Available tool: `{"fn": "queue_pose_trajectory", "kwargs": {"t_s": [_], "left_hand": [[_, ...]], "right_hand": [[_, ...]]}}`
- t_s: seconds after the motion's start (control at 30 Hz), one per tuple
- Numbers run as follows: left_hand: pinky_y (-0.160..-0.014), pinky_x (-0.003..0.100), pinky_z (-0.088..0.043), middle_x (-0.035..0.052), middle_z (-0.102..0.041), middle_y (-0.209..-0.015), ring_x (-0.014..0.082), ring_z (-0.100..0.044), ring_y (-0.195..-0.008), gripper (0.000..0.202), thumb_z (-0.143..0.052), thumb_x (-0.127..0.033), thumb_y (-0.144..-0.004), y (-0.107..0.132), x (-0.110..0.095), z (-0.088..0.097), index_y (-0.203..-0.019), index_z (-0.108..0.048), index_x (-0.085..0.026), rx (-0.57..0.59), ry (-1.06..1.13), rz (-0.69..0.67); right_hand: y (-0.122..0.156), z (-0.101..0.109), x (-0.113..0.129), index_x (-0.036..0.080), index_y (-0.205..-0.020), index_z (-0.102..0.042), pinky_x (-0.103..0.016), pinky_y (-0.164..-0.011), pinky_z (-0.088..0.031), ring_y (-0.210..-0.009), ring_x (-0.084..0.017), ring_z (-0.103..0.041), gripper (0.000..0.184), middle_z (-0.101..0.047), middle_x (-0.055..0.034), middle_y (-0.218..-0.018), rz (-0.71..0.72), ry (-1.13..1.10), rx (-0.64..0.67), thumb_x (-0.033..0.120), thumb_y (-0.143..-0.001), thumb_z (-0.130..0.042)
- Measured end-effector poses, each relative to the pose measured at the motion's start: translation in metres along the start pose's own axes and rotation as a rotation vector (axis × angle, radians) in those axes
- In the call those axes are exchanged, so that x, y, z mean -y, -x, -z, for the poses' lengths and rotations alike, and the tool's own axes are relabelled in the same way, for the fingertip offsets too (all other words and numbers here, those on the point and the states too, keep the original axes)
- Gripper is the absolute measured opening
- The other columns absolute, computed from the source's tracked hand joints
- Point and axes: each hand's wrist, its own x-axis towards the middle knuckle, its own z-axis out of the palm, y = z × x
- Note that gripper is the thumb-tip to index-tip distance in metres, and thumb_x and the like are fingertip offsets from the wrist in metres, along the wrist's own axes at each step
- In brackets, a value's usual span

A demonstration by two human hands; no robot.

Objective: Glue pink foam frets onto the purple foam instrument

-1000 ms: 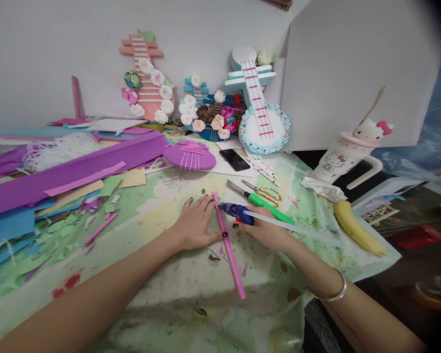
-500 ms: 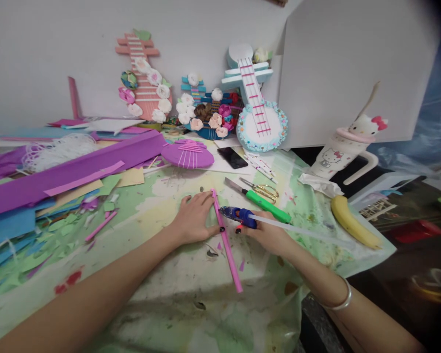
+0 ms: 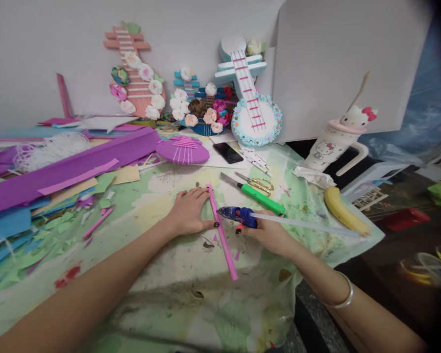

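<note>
A narrow pink strip [image 3: 226,247], apparently foam or paper, lies slanted on the stained tablecloth. My left hand [image 3: 192,211] lies palm down at its left side, with a fingertip at the far end and the thumb tip against its edge, holding it against the table. My right hand [image 3: 270,233] is wrapped round a blue hot glue gun [image 3: 244,216] with a small red light. A long translucent glue stick [image 3: 305,224] juts from its back. The nozzle is at the strip's right edge; whether glue is coming out cannot be made out.
Beyond my right hand lie a green utility knife [image 3: 262,198], gold-handled scissors [image 3: 260,184] and a phone [image 3: 228,153]. A banana [image 3: 345,211] and a cup [image 3: 330,144] stand right. Purple sheet [image 3: 77,166] and scraps cover the left. Decorated paper instruments [image 3: 255,117] lean at the back.
The camera view has shifted slightly, so the table's things appear further left and up. The glue gun has moved a little nearer to me along the strip. My left hand keeps its place on it.
</note>
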Motion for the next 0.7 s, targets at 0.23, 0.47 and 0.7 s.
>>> {"fn": "queue_pose_trajectory", "kwargs": {"t_s": [0.23,0.47,0.7], "left_hand": [[-0.106,0.056,-0.024,0.0157,-0.035,-0.148,0.0353,-0.032,-0.134,0.085,-0.048,-0.073,-0.070,0.001,-0.001,0.000,-0.134,-0.041,-0.017,0.018,-0.016,0.002],[-0.107,0.054,-0.024,0.0126,-0.034,-0.149,0.0339,-0.030,-0.135,0.083,-0.052,-0.069,-0.070,-0.002,0.001,-0.003,-0.135,-0.040,-0.019,0.041,-0.038,0.024],[-0.106,0.054,-0.024,0.0122,-0.033,-0.150,0.0351,-0.030,-0.135,0.085,-0.050,-0.071,-0.070,-0.003,0.004,-0.006,-0.136,-0.039,-0.018,0.043,-0.041,0.026]], "right_hand": [[0.016,0.000,-0.002,0.017,-0.073,-0.064,-0.024,-0.052,-0.031,-0.056,-0.012,-0.042,0.014,-0.053,0.0024,-0.059,0.027,-0.055,0.017,0.030,-0.077,-0.062],[0.035,0.003,0.001,0.017,-0.072,-0.063,-0.024,-0.054,-0.033,-0.058,-0.013,-0.045,0.016,-0.054,0.0028,-0.059,0.029,-0.027,0.065,0.032,-0.079,-0.061],[0.050,0.004,0.003,0.019,-0.075,-0.061,-0.025,-0.056,-0.033,-0.060,-0.014,-0.049,0.013,-0.057,0.0027,-0.064,-0.013,0.020,0.085,0.032,-0.079,-0.062]]}}
